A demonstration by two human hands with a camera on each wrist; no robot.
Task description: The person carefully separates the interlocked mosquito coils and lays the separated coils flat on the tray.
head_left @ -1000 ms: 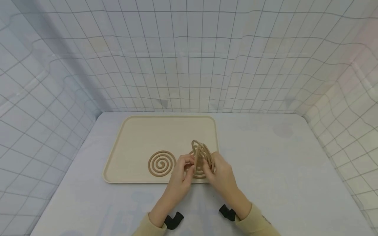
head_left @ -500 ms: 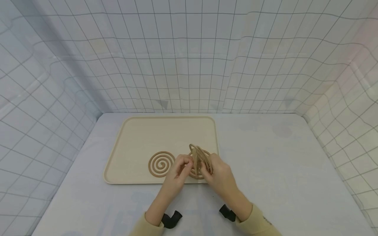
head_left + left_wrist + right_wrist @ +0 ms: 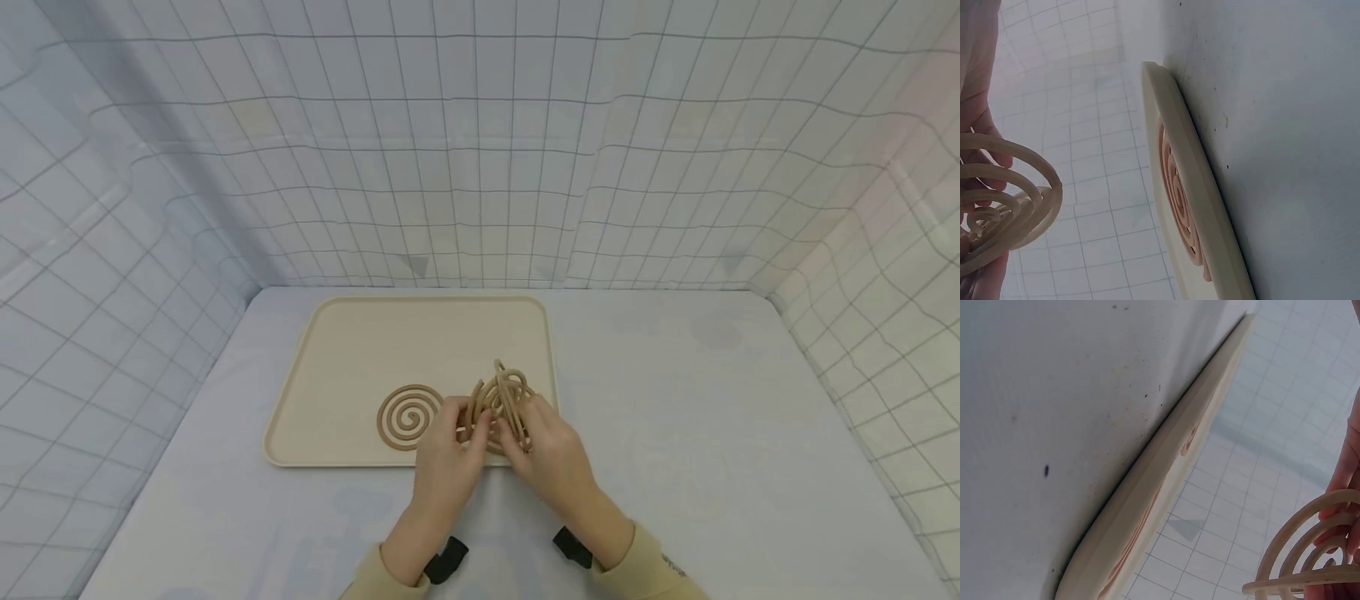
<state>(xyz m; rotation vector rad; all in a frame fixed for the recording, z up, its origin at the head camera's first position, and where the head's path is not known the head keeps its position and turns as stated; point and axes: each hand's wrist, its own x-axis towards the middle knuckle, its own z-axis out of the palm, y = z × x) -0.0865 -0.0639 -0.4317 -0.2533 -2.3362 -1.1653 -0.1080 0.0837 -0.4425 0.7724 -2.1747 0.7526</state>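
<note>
Both hands hold a tan double spiral coil (image 3: 504,398) raised on edge above the near right part of a beige tray (image 3: 360,350). My left hand (image 3: 453,442) pinches its left side and my right hand (image 3: 543,446) grips its right side; the two interlocked spirals are spread apart between them. In the left wrist view the coil (image 3: 1013,206) shows beside my fingers, and the right wrist view has its rings (image 3: 1310,544) at the lower right. A single flat spiral (image 3: 409,417) lies on the tray just left of my hands. Another coil lies on the tray under my hands, mostly hidden.
The tray sits on a pale blue tabletop (image 3: 712,433), its near rim (image 3: 1147,481) close to my wrists. Grid-patterned white sheeting (image 3: 480,150) walls in the table at the back and on both sides.
The held coil has tipped and lowered a little, and its two spirals have pulled further apart. Both hands shifted slightly to the left and closer together.
</note>
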